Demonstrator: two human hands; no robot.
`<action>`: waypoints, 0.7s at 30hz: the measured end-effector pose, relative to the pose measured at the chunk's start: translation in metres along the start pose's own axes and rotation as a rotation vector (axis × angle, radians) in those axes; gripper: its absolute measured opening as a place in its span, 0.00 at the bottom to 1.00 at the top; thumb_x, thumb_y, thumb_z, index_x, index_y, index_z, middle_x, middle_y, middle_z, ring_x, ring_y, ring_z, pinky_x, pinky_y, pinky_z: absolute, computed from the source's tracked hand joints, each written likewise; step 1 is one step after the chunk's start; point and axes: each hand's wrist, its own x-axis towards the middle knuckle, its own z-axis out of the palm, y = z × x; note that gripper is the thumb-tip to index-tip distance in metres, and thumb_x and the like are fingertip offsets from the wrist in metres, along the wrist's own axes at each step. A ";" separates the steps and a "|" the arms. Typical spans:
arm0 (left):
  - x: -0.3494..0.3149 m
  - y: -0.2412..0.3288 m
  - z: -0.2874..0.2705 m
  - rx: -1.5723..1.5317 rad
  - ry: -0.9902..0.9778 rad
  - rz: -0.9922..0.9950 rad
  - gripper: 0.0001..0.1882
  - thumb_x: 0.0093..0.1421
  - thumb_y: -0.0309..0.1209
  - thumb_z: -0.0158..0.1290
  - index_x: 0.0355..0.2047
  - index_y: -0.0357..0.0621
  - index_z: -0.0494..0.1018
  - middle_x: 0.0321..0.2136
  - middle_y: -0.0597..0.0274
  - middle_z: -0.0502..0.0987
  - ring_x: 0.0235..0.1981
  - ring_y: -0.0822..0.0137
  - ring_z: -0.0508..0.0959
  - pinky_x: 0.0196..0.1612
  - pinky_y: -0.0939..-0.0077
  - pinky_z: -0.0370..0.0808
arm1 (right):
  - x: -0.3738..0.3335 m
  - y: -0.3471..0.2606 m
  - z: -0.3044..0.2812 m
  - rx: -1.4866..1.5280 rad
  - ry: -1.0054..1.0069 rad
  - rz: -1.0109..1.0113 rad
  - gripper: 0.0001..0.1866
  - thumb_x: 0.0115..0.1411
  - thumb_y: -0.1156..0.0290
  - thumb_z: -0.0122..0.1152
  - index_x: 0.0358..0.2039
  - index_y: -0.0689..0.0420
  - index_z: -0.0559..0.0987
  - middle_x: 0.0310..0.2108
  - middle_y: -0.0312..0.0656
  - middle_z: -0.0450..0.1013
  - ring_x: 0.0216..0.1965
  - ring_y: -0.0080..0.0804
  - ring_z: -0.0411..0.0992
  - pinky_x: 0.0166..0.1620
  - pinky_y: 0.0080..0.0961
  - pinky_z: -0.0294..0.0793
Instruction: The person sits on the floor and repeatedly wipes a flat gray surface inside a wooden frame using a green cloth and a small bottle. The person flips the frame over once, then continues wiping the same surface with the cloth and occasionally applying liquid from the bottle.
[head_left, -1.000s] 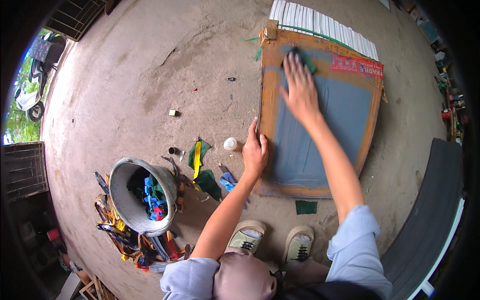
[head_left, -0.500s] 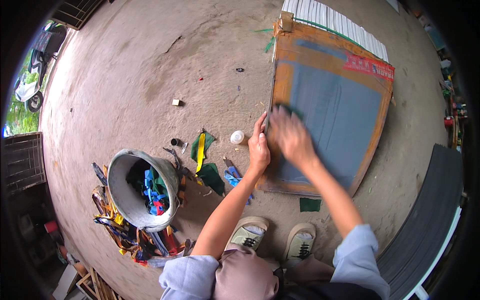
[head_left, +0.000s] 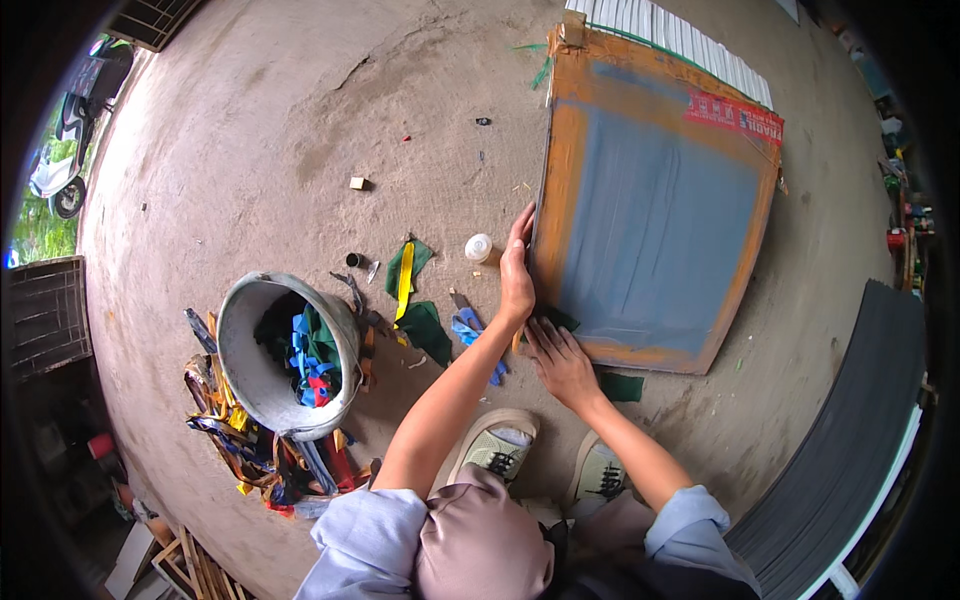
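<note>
On the bare concrete floor [head_left: 300,130] lies one large framed panel [head_left: 655,215], its grey-blue middle ringed by an orange-brown border, tilted a little against the view. One stack of white slats [head_left: 670,30] shows past its far edge, and one dark corrugated sheet [head_left: 850,440] runs along the right. One grey bucket [head_left: 240,350] stands to the left, with blue, green and red scraps inside it and a heap of coloured strips around its base. Two pale shoes [head_left: 497,447] sit at the lower middle, side by side. Between bucket and panel lie several loose fabric pieces, among them one yellow strip [head_left: 404,280] across green cloth and one blue scrap [head_left: 468,328]. One small white round cap [head_left: 479,247] rests just beside the panel's left border, and one tiny pale block [head_left: 357,183] sits well apart on the floor.

Both hands meet the panel at its near left corner. The left hand [head_left: 517,275] stands on edge against the left border, fingers straight and together, gripping nothing. The right hand [head_left: 562,360] lies flat with fingers spread, pressing a dark green cloth [head_left: 556,320] onto the panel's lower left corner, just below the left hand.
</note>
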 end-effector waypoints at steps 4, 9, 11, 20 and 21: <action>-0.035 -0.001 -0.006 0.208 -0.088 0.014 0.34 0.68 0.45 0.31 0.67 0.34 0.45 0.67 0.49 0.50 0.69 0.57 0.47 0.68 0.66 0.42 | 0.041 0.042 -0.028 -0.014 0.088 -0.079 0.29 0.59 0.69 0.49 0.62 0.58 0.63 0.64 0.46 0.60 0.64 0.38 0.59 0.65 0.38 0.57; -0.078 0.008 -0.025 0.470 -0.243 -0.090 0.33 0.66 0.37 0.38 0.67 0.35 0.44 0.67 0.46 0.49 0.69 0.54 0.49 0.69 0.66 0.44 | 0.143 0.075 -0.081 -0.200 0.371 0.066 0.34 0.61 0.63 0.51 0.66 0.59 0.56 0.68 0.46 0.51 0.69 0.39 0.49 0.68 0.40 0.48; -0.085 0.017 -0.035 0.566 -0.281 -0.082 0.31 0.63 0.30 0.43 0.65 0.37 0.50 0.64 0.44 0.56 0.66 0.48 0.54 0.66 0.62 0.52 | 0.130 0.056 -0.064 -0.175 0.382 0.079 0.34 0.62 0.62 0.51 0.65 0.60 0.56 0.67 0.47 0.51 0.69 0.40 0.49 0.68 0.41 0.49; -0.120 0.051 -0.092 1.307 -0.425 0.155 0.26 0.49 0.24 0.58 0.50 0.47 0.70 0.50 0.58 0.69 0.54 0.54 0.67 0.56 0.59 0.64 | -0.086 0.040 -0.009 -0.246 0.117 0.160 0.38 0.62 0.59 0.52 0.68 0.57 0.50 0.70 0.44 0.44 0.70 0.38 0.44 0.69 0.38 0.46; -0.123 0.052 -0.097 1.358 -0.433 0.142 0.24 0.49 0.25 0.59 0.49 0.47 0.71 0.49 0.59 0.69 0.54 0.55 0.67 0.56 0.59 0.65 | -0.088 0.048 -0.013 -0.209 0.208 0.339 0.38 0.63 0.59 0.50 0.68 0.56 0.48 0.70 0.45 0.43 0.70 0.41 0.43 0.69 0.40 0.45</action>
